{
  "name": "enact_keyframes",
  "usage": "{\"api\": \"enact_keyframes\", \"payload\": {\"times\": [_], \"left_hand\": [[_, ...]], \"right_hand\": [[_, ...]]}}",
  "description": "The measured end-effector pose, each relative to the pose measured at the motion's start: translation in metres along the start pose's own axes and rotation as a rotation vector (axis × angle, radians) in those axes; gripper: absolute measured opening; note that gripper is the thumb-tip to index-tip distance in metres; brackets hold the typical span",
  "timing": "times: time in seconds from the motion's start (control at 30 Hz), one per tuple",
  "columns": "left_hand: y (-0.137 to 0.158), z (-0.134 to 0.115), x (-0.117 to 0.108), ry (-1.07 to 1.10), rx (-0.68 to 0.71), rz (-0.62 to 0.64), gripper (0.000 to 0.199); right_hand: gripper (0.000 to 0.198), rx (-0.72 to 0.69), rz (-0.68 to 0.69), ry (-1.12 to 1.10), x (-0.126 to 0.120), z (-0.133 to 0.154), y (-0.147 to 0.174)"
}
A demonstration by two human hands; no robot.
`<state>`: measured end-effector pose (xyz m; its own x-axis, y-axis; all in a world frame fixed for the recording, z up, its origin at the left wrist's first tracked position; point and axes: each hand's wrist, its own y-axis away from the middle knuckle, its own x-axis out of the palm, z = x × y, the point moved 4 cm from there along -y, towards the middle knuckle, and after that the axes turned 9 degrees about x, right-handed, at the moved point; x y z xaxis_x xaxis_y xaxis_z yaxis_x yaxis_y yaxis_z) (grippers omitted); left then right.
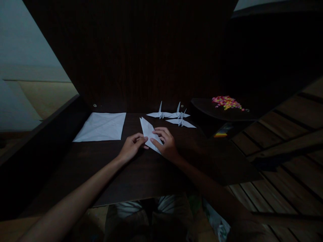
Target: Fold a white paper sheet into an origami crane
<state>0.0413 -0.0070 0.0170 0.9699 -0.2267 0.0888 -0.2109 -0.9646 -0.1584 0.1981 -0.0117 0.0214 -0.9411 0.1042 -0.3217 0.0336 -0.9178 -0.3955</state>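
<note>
The left hand (131,145) and right hand (168,144) pinch opposite edges of the folded paper (149,130), probably keeping its layers aligned, with paper cranes (181,121) beyond the grip.

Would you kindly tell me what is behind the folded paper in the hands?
Behind the paper, the desk and three cranes show; its underside and whatever it covers cannot be seen.

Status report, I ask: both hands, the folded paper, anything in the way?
Left hand, right hand: both holding folded white paper. Three paper cranes close beyond, seemingly not blocking. White sheet at left, apart.
</note>
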Motion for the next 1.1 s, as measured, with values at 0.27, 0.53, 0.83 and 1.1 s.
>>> {"api": "enact_keyframes", "payload": {"times": [0.27,0.53,0.83,1.1], "left_hand": [[0.004,0.0,0.004,0.116,-0.026,-0.007,0.032],[0.009,-0.002,0.004,0.256,-0.046,0.034,0.041],[0.01,-0.003,0.006,0.287,-0.054,0.076,0.047],[0.009,-0.013,0.005,0.245,-0.006,0.06,0.05]], "right_hand": [[0.011,-0.131,-0.098,0.102,-0.004,0.008,0.003],[0.026,-0.11,0.028,0.053,0.001,0.007,0.001],[0.048,0.056,0.203,0.0,0.001,0.001,-0.001],[0.031,0.317,0.304,-0.244,-0.003,-0.016,-0.012]]}}
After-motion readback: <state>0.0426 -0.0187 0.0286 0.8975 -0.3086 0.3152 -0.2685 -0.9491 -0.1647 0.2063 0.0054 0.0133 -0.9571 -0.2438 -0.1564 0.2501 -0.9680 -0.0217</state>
